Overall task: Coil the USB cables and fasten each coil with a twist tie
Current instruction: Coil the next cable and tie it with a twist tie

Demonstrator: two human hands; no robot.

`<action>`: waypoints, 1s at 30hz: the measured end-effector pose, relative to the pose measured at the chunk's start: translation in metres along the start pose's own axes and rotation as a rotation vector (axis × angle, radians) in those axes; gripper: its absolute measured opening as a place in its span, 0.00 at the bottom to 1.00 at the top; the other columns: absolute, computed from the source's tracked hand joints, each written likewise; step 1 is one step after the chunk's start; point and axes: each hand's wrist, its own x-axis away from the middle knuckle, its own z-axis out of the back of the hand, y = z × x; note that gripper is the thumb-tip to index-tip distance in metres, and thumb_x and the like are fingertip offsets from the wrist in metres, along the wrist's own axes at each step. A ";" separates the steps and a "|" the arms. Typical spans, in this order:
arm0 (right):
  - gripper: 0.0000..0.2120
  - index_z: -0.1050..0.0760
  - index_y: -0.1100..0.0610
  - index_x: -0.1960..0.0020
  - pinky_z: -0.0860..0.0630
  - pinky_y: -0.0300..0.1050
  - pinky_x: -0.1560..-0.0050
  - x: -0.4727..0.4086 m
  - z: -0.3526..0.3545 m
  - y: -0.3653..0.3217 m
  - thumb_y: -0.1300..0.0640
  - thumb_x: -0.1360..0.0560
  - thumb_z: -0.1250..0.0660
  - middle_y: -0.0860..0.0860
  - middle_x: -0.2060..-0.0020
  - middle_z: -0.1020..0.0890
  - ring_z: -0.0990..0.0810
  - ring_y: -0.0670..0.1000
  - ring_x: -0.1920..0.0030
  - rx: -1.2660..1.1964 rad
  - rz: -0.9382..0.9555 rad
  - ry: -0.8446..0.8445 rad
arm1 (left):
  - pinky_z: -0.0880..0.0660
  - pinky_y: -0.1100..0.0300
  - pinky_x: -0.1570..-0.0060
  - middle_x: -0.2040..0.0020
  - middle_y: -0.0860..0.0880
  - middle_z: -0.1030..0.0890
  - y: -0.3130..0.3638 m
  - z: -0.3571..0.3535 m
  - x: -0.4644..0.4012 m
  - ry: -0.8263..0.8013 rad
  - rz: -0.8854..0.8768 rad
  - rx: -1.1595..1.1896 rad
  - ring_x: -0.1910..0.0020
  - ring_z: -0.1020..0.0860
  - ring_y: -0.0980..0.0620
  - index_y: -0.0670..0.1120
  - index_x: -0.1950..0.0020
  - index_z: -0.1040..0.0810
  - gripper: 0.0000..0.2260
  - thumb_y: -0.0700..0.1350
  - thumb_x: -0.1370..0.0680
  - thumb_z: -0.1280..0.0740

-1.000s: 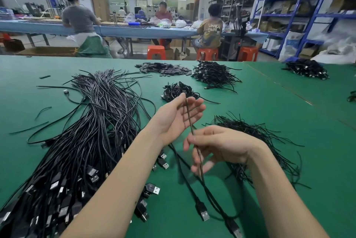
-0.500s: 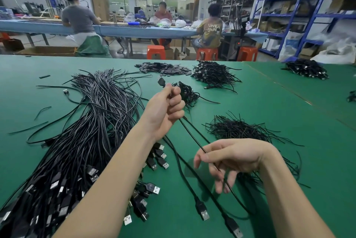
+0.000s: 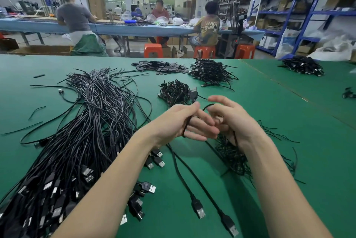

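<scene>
Cable (image 3: 185, 126) loops upright around left hand (image 3: 181, 122), which grips it; right hand (image 3: 234, 122) pinches the strand just beside, plugs (image 3: 200, 212) trailing toward the viewer.

We see black USB cable (image 3: 186, 125) looped round left hand's fingers, arcing across to right hand, remainder trailing down onto green mat. Two USB plugs (image 3: 200, 212) lie on mat nearest us. Large bundle of loose cables (image 3: 82, 137) sprawls at left, plugs toward us. Twist ties (image 3: 234, 157) heaped under right forearm. We note tied coils (image 3: 175, 92) piled beyond hands.
</scene>
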 end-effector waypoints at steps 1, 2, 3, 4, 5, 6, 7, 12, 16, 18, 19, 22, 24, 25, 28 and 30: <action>0.12 0.23 0.53 0.45 0.40 0.34 0.80 0.002 -0.001 -0.005 0.67 0.24 0.36 0.47 0.73 0.27 0.32 0.44 0.77 0.022 0.035 -0.004 | 0.18 0.52 0.48 0.49 0.35 0.16 -0.001 0.001 -0.001 0.014 0.023 -0.021 0.46 0.16 0.40 0.40 0.51 0.18 0.25 0.53 0.14 0.49; 0.12 0.23 0.53 0.47 0.40 0.34 0.80 0.003 -0.003 -0.009 0.68 0.24 0.36 0.46 0.73 0.27 0.33 0.44 0.77 0.034 0.060 -0.007 | 0.18 0.51 0.46 0.49 0.35 0.16 -0.002 0.003 -0.002 0.033 0.036 -0.048 0.45 0.16 0.40 0.39 0.49 0.18 0.24 0.53 0.14 0.49; 0.12 0.23 0.53 0.49 0.40 0.34 0.79 0.005 -0.005 -0.013 0.68 0.25 0.37 0.46 0.72 0.27 0.33 0.44 0.76 0.031 0.074 -0.010 | 0.19 0.51 0.45 0.48 0.36 0.15 -0.004 0.005 -0.002 0.056 0.045 -0.099 0.45 0.17 0.42 0.39 0.46 0.18 0.24 0.53 0.14 0.49; 0.11 0.23 0.53 0.50 0.40 0.34 0.79 0.007 -0.007 -0.016 0.68 0.25 0.37 0.45 0.70 0.25 0.33 0.44 0.76 0.029 0.082 -0.022 | 0.19 0.51 0.44 0.48 0.39 0.15 -0.005 0.006 -0.002 0.084 0.050 -0.166 0.44 0.16 0.44 0.39 0.44 0.19 0.24 0.53 0.14 0.49; 0.10 0.23 0.53 0.52 0.39 0.34 0.78 0.009 -0.009 -0.020 0.67 0.25 0.36 0.46 0.68 0.23 0.32 0.44 0.76 0.050 0.094 -0.040 | 0.20 0.51 0.42 0.47 0.42 0.14 -0.007 0.008 -0.003 0.118 0.048 -0.216 0.44 0.16 0.46 0.40 0.42 0.19 0.23 0.53 0.13 0.49; 0.10 0.22 0.53 0.53 0.38 0.34 0.78 0.012 -0.011 -0.023 0.67 0.25 0.36 0.47 0.66 0.20 0.31 0.45 0.75 0.092 0.116 -0.063 | 0.21 0.50 0.41 0.47 0.44 0.14 -0.008 0.010 -0.003 0.154 0.035 -0.224 0.44 0.16 0.47 0.40 0.41 0.20 0.23 0.53 0.13 0.50; 0.10 0.22 0.53 0.54 0.36 0.34 0.77 0.014 -0.013 -0.025 0.67 0.24 0.36 0.47 0.64 0.18 0.31 0.45 0.75 0.133 0.138 -0.095 | 0.21 0.49 0.40 0.46 0.43 0.15 -0.009 0.011 -0.004 0.191 0.016 -0.181 0.44 0.16 0.47 0.41 0.40 0.20 0.22 0.53 0.13 0.50; 0.09 0.23 0.57 0.50 0.20 0.43 0.68 0.022 -0.007 -0.011 0.67 0.18 0.39 0.55 0.57 0.18 0.21 0.52 0.65 0.163 -0.075 -0.618 | 0.20 0.53 0.47 0.43 0.41 0.16 -0.002 0.021 -0.003 0.256 -0.132 0.294 0.44 0.18 0.45 0.41 0.38 0.23 0.23 0.53 0.14 0.53; 0.10 0.23 0.54 0.52 0.18 0.44 0.63 0.020 -0.006 0.017 0.66 0.18 0.39 0.54 0.60 0.23 0.19 0.51 0.62 0.155 -0.310 -0.757 | 0.20 0.53 0.44 0.37 0.40 0.19 0.002 0.037 0.009 0.118 -0.233 0.546 0.40 0.18 0.43 0.39 0.34 0.23 0.24 0.52 0.14 0.52; 0.12 0.21 0.53 0.56 0.21 0.40 0.64 0.014 -0.005 0.026 0.65 0.19 0.37 0.52 0.63 0.25 0.22 0.48 0.65 0.132 -0.299 -0.625 | 0.20 0.55 0.47 0.39 0.42 0.18 0.002 0.038 0.013 0.035 -0.244 0.519 0.44 0.17 0.45 0.42 0.38 0.19 0.24 0.53 0.14 0.50; 0.12 0.21 0.53 0.57 0.22 0.39 0.65 0.011 -0.004 0.028 0.65 0.20 0.36 0.51 0.63 0.24 0.24 0.48 0.66 0.130 -0.282 -0.548 | 0.20 0.56 0.48 0.41 0.42 0.17 0.002 0.037 0.014 0.009 -0.239 0.468 0.46 0.16 0.46 0.44 0.40 0.18 0.24 0.54 0.15 0.50; 0.08 0.21 0.54 0.53 0.28 0.37 0.70 0.002 -0.003 0.031 0.65 0.21 0.35 0.50 0.65 0.22 0.27 0.46 0.70 0.181 -0.202 -0.238 | 0.20 0.57 0.52 0.46 0.40 0.16 0.000 0.033 0.013 -0.014 -0.164 0.161 0.50 0.16 0.44 0.43 0.44 0.18 0.24 0.55 0.15 0.49; 0.07 0.24 0.54 0.52 0.31 0.37 0.74 -0.003 -0.005 0.025 0.65 0.20 0.37 0.49 0.66 0.21 0.29 0.45 0.73 0.195 -0.126 -0.049 | 0.19 0.56 0.51 0.47 0.38 0.16 -0.003 0.030 0.010 -0.038 -0.063 -0.031 0.50 0.16 0.41 0.40 0.45 0.19 0.24 0.54 0.14 0.50; 0.07 0.25 0.54 0.52 0.33 0.36 0.76 -0.004 -0.007 0.020 0.65 0.20 0.37 0.49 0.66 0.21 0.30 0.44 0.75 0.189 -0.085 0.013 | 0.19 0.55 0.49 0.48 0.38 0.15 -0.005 0.029 0.009 -0.043 -0.010 -0.121 0.49 0.16 0.41 0.40 0.45 0.19 0.25 0.54 0.14 0.51; 0.07 0.26 0.52 0.52 0.32 0.35 0.75 -0.003 -0.016 0.005 0.63 0.20 0.38 0.49 0.65 0.19 0.30 0.44 0.76 0.306 0.036 0.095 | 0.20 0.54 0.44 0.49 0.43 0.14 -0.010 0.024 0.002 0.061 0.056 -0.348 0.48 0.15 0.44 0.38 0.43 0.20 0.25 0.52 0.13 0.51; 0.09 0.25 0.52 0.53 0.29 0.36 0.73 0.002 -0.026 -0.001 0.64 0.20 0.39 0.49 0.63 0.20 0.28 0.44 0.74 0.377 0.094 0.046 | 0.20 0.56 0.44 0.50 0.46 0.13 -0.012 0.022 -0.002 0.213 0.005 -0.332 0.50 0.15 0.49 0.40 0.42 0.20 0.22 0.50 0.13 0.50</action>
